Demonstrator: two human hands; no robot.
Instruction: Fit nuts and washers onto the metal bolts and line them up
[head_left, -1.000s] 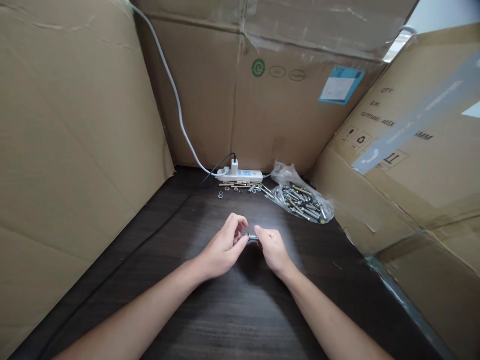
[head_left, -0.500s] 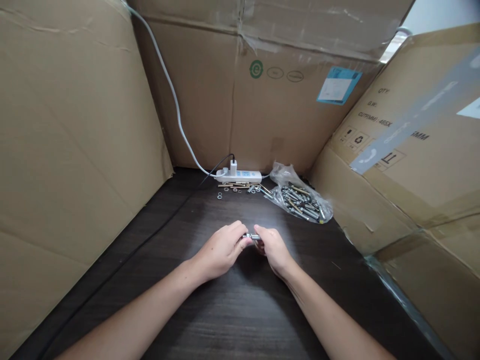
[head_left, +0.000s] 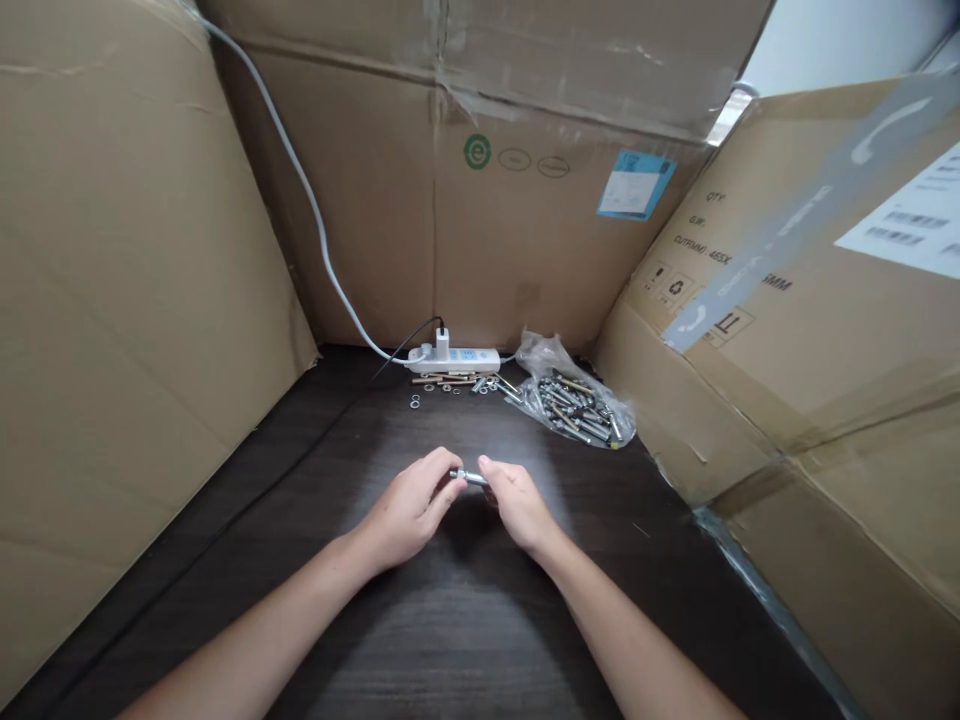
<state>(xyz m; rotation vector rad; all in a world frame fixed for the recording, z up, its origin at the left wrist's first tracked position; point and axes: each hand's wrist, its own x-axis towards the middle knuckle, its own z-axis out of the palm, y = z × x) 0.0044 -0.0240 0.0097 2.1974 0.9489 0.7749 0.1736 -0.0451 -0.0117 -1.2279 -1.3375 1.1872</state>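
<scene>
Both my hands meet over the middle of the dark wooden table. A short metal bolt lies crosswise between them. My left hand pinches its left end with curled fingers. My right hand grips the right end, fingers closed round it. Most of the bolt is hidden by the fingers.
A clear plastic bag of bolts lies at the back right. Loose washers and bolts sit in front of a white power strip with a plug and a white cable. Cardboard boxes wall in the table on three sides.
The view has shifted, so everything sits further left in the picture. My left fingers have curled tighter onto the bolt; both hands stay together on it.
</scene>
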